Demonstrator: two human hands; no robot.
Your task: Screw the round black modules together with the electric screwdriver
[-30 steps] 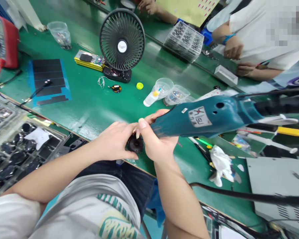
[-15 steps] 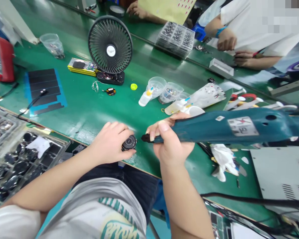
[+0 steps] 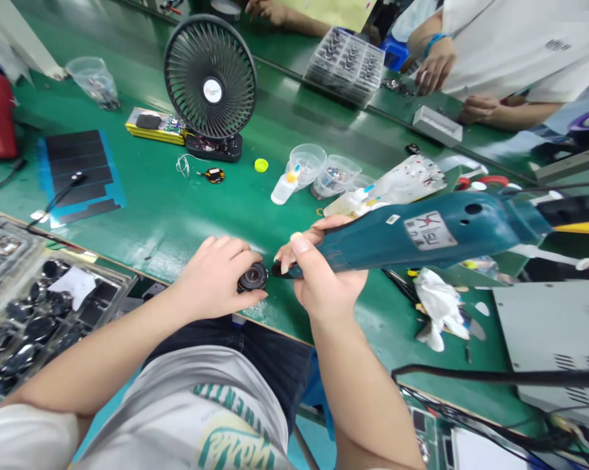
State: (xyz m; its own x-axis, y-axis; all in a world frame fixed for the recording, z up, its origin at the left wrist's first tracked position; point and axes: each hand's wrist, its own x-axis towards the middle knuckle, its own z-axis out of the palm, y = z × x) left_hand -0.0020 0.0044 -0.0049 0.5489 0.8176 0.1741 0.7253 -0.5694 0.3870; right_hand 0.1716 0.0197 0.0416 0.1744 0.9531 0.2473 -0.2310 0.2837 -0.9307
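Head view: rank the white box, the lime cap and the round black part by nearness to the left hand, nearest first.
From the left hand:
1. Round black part: held in its fingers.
2. Lime cap: beyond the hand, slightly right.
3. White box: far off to the right, across the bench.

Smooth plastic power tool (image 3: 373, 243), glossy tabletop (image 3: 150, 222), clear plastic cup (image 3: 85, 74)
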